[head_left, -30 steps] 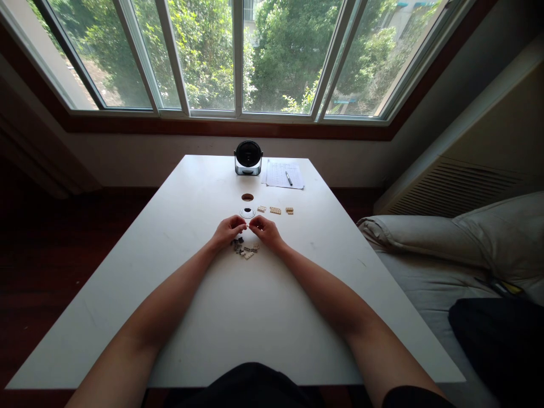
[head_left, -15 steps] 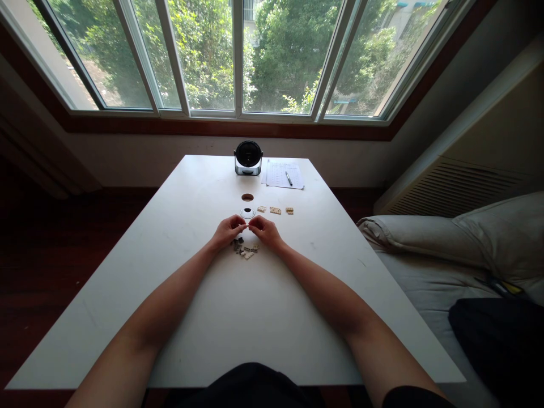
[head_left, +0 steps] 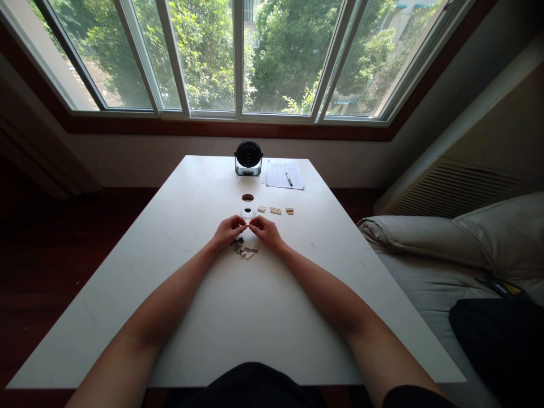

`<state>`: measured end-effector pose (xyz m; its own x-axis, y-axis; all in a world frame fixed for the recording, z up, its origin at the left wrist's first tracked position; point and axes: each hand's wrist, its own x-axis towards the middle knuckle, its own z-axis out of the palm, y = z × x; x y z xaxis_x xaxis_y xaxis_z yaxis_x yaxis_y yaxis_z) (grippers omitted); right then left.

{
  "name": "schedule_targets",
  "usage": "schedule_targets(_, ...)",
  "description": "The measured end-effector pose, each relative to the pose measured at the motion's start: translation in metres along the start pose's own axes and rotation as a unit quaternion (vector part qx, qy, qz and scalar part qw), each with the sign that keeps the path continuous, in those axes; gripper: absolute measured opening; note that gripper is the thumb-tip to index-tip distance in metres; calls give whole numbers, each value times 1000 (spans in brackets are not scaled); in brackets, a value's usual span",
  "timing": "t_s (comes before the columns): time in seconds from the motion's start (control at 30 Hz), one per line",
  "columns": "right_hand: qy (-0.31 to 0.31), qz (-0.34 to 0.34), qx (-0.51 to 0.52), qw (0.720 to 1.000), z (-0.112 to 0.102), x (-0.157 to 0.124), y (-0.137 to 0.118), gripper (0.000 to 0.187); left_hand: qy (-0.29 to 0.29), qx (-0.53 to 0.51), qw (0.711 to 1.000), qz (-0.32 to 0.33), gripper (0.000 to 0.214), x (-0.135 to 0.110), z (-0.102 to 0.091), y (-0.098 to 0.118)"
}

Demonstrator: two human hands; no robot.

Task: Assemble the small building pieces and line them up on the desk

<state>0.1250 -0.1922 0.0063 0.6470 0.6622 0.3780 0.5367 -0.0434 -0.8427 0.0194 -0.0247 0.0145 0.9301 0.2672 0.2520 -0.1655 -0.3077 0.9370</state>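
Observation:
My left hand (head_left: 228, 231) and my right hand (head_left: 264, 231) meet fingertip to fingertip above the white table (head_left: 204, 317), both pinched on a tiny piece too small to name. Just below them lies a small pile of grey and tan bricks (head_left: 245, 249). Beyond my hands three little tan assembled pieces (head_left: 275, 210) lie in a row. A round white cap (head_left: 247, 213) sits to their left, near a cable hole (head_left: 247, 197) in the tabletop.
A small black fan (head_left: 248, 158) stands at the table's far edge, with a sheet of paper (head_left: 279, 174) and a pen (head_left: 289, 178) beside it. A bed with a pillow (head_left: 446, 238) borders the table on the right. Windows run behind.

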Motion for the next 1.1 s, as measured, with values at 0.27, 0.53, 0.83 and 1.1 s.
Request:
schedule_targets(0.27, -7, -4, -8, 1000, 0, -2, -4, 19, -9, -14, 1000, -2, 23, 1, 2, 0)
schedule_targets(0.53, -6, -8, -9, 1000, -1, -2, -6, 20, -8, 7, 1000, 2, 23, -1, 0, 2)
schedule_targets(0.83, -9, -1, -17, 1000, 0, -1, -7, 22, 7, 12, 1000, -1, 28, -2, 1, 4)
schedule_targets(1.1, -6, -15, -10, 1000, 1, -2, -5, 16, -8, 21, 1000, 4, 22, -1, 1, 3)
